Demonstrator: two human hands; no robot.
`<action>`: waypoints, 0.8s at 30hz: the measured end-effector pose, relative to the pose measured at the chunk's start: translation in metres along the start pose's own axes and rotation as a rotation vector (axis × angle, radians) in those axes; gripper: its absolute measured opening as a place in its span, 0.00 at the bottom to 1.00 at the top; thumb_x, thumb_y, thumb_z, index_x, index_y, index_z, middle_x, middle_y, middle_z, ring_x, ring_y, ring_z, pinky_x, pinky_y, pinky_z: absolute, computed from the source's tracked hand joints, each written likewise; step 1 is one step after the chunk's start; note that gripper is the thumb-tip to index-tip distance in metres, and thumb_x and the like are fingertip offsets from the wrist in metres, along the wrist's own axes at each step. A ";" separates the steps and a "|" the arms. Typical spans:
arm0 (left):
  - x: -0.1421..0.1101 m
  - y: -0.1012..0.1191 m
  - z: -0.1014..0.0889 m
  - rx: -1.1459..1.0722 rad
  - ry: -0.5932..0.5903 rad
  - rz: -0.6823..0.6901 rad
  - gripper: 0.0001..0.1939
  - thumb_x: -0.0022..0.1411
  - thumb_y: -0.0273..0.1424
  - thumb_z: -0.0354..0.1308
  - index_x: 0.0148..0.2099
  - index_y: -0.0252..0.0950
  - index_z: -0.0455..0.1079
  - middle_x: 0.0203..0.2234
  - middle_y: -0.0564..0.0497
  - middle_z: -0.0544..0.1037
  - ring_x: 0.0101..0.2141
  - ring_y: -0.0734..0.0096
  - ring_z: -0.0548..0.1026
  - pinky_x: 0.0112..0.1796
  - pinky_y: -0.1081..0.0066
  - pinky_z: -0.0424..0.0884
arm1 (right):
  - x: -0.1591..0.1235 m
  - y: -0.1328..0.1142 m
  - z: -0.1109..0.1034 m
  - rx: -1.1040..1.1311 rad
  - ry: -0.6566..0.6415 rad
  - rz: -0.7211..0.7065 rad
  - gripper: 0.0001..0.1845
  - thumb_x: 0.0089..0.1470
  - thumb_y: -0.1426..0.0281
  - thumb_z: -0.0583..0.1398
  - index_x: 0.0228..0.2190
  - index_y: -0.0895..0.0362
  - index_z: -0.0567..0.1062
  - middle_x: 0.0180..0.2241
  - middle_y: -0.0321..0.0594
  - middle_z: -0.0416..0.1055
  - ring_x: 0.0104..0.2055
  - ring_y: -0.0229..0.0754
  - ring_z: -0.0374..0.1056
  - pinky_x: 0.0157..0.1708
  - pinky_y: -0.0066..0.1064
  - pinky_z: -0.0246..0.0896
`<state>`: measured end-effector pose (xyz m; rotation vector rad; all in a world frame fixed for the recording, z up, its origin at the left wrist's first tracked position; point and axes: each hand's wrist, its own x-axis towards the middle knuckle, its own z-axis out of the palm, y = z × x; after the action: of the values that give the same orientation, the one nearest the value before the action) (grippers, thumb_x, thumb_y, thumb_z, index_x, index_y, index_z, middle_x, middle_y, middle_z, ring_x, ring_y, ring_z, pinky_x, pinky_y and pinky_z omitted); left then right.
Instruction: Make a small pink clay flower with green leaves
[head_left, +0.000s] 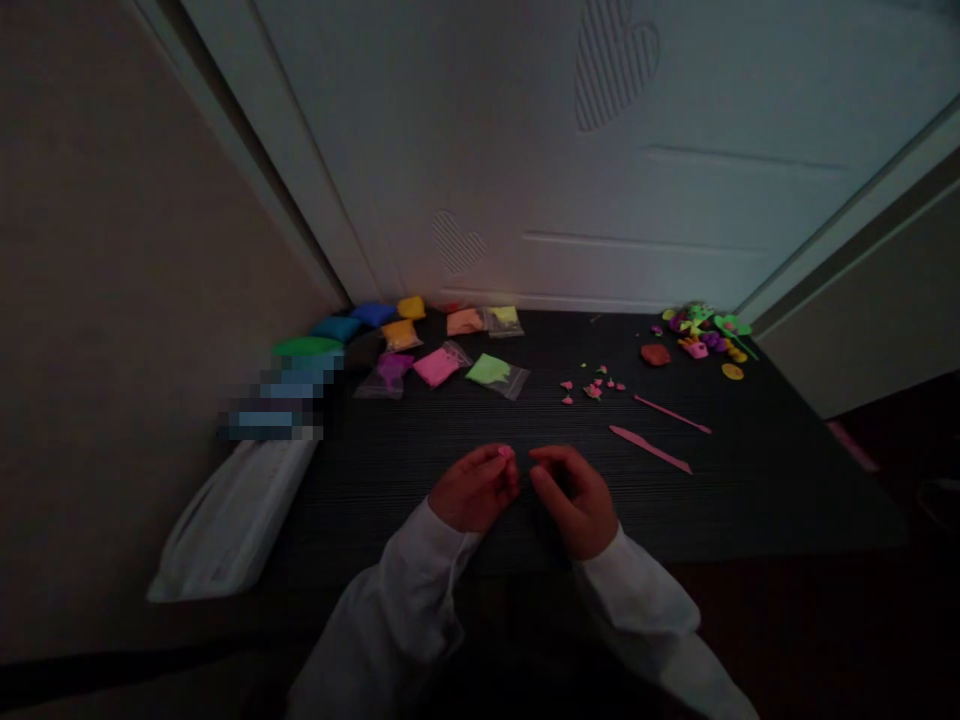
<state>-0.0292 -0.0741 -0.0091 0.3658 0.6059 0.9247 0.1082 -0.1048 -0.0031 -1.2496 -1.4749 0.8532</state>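
From the head view, my left hand (476, 490) pinches a small pink clay piece (506, 453); my right hand (576, 500), empty, curls narrowly beside it. I'd pinch lightly, shaping with fingertips. Beyond lies dark table (555, 425); its near edge runs below my wrists.

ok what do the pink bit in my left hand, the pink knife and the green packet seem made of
Pink bit: probably modelling clay, like the similar coloured lumps about; finish too small to tell. Pink knife: likely rigid plastic, slim and evenly coloured. Green packet: clear, shiny plastic film, see-through at one end.
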 end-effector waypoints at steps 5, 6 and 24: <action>0.000 0.001 -0.001 -0.008 0.008 0.010 0.05 0.45 0.25 0.58 0.29 0.32 0.67 0.20 0.54 0.69 0.24 0.78 0.69 0.29 0.74 0.66 | 0.002 0.002 0.001 -0.010 0.006 -0.004 0.11 0.46 0.69 0.54 0.34 0.57 0.68 0.25 0.35 0.63 0.27 0.33 0.59 0.28 0.27 0.57; 0.001 0.001 -0.001 -0.011 0.018 0.010 0.05 0.45 0.24 0.58 0.29 0.32 0.67 0.20 0.54 0.69 0.24 0.78 0.69 0.28 0.74 0.67 | 0.002 0.002 0.002 -0.014 0.002 -0.007 0.11 0.46 0.69 0.54 0.34 0.57 0.68 0.25 0.36 0.63 0.27 0.33 0.59 0.28 0.27 0.57; 0.000 0.000 0.001 -0.048 0.101 0.026 0.04 0.47 0.22 0.56 0.29 0.32 0.67 0.21 0.52 0.73 0.25 0.78 0.71 0.29 0.76 0.68 | 0.003 0.004 0.002 -0.080 -0.078 -0.051 0.10 0.47 0.68 0.53 0.33 0.57 0.68 0.26 0.37 0.66 0.27 0.34 0.60 0.29 0.27 0.57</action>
<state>-0.0285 -0.0742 -0.0083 0.2859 0.6713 0.9849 0.1078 -0.1007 -0.0070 -1.2445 -1.6104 0.8238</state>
